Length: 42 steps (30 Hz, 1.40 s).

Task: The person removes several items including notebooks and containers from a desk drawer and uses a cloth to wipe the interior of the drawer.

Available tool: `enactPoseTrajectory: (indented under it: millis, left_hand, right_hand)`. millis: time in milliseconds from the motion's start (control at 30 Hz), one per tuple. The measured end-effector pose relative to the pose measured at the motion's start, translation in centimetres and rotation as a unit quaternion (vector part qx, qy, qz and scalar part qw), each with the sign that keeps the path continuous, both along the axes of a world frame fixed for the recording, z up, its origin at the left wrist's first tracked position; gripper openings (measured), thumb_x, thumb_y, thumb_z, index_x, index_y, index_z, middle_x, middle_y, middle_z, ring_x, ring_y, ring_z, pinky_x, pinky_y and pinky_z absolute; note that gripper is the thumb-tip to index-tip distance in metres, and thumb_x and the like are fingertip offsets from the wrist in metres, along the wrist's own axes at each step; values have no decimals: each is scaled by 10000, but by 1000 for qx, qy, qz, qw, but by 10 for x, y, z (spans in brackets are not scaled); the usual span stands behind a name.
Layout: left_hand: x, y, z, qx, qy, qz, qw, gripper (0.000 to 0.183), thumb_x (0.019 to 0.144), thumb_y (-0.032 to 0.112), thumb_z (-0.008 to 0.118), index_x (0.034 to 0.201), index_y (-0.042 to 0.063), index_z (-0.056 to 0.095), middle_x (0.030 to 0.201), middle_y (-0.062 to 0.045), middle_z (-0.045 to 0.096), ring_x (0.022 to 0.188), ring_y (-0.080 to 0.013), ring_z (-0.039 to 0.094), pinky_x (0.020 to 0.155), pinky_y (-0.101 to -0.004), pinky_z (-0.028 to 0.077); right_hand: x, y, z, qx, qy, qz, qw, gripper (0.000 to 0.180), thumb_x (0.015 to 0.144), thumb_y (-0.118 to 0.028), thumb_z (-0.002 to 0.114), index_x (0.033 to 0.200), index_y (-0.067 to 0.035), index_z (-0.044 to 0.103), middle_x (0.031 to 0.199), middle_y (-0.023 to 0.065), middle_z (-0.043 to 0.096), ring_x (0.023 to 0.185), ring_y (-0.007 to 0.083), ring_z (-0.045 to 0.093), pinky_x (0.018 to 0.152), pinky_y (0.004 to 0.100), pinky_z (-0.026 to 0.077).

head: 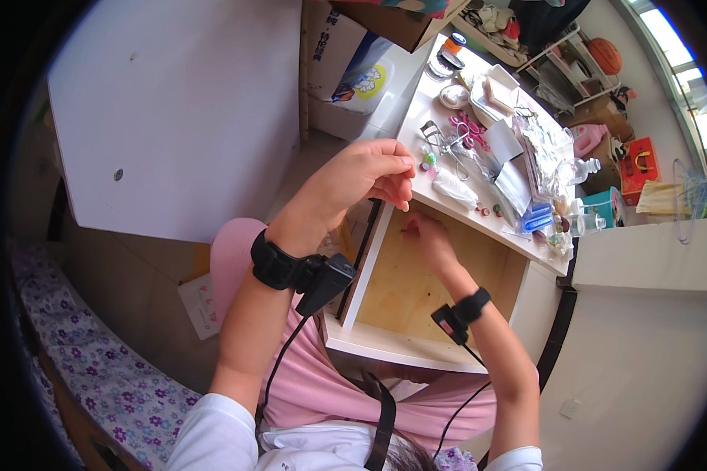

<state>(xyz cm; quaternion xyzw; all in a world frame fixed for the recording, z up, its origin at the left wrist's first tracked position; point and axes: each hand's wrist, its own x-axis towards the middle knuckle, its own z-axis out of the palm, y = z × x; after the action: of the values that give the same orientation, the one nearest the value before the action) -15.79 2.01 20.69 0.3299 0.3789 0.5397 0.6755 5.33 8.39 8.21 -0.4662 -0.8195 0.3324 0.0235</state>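
Over the near left corner of a white tabletop [409, 179], my left hand [377, 171] hovers with its fingers curled and its thumb near the forefinger. Whether it pinches anything small is not clear. My right hand [429, 238] reaches into the pulled-out drawer [383, 294], at its back left, above the pale wood bottom. Its fingertips are bent together, in shadow and blurred, so any small thing in them cannot be made out. Near my left hand on the tabletop lie small coloured pieces [429, 159], a metal eyelash curler [442, 138] and a white plastic packet [455, 187].
Pink-handled scissors [468, 129], clear plastic bags [542, 159], a blue object [536, 218] and clear bottles [586, 225] crowd the tabletop. At the left stands a large white panel [182, 118]. A cardboard box [400, 23] juts in at the top. Black cables [283, 353] trail from both wrist straps.
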Motion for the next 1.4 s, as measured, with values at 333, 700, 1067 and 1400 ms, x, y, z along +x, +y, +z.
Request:
enactPoseTrajectory:
  millis: [333, 700, 1067, 1400]
  left_hand:
    - [-3, 2, 3, 6, 0, 11, 1000, 154, 885, 187, 470, 811, 63, 525, 687, -11, 555, 636, -84, 558, 658, -221, 471]
    - [3, 3, -6, -26, -24, 4, 999, 148, 877, 183, 475, 817, 65, 542, 692, -7, 564, 631, -86, 563, 657, -231, 478]
    - [25, 1, -9, -58, 24, -35, 997, 150, 866, 171, 504, 825, 30, 532, 518, 33, 443, 335, -31, 315, 469, -215, 462]
    - [68, -4, -11, -92, 142, -83, 982, 177, 875, 189, 519, 774, 44, 526, 489, 48, 425, 334, -12, 321, 436, -183, 437]
  right_hand:
    - [-42, -12, 135, 249, 198, 1, 948, 59, 705, -34, 638, 747, -55, 601, 730, 74, 545, 704, 227, 546, 624, 346, 437]
    - [-53, 0, 112, 343, 121, 58, 930, 92, 758, -85, 602, 842, -64, 633, 778, 70, 556, 771, 260, 533, 662, 365, 435]
    - [93, -38, 161, -112, 316, -249, 909, 197, 893, -166, 524, 970, -15, 624, 788, -14, 583, 700, 27, 486, 618, 163, 364]
    - [203, -99, 121, -216, 413, -381, 798, 198, 919, -178, 469, 877, -13, 570, 717, 8, 537, 661, 69, 478, 609, 206, 364]
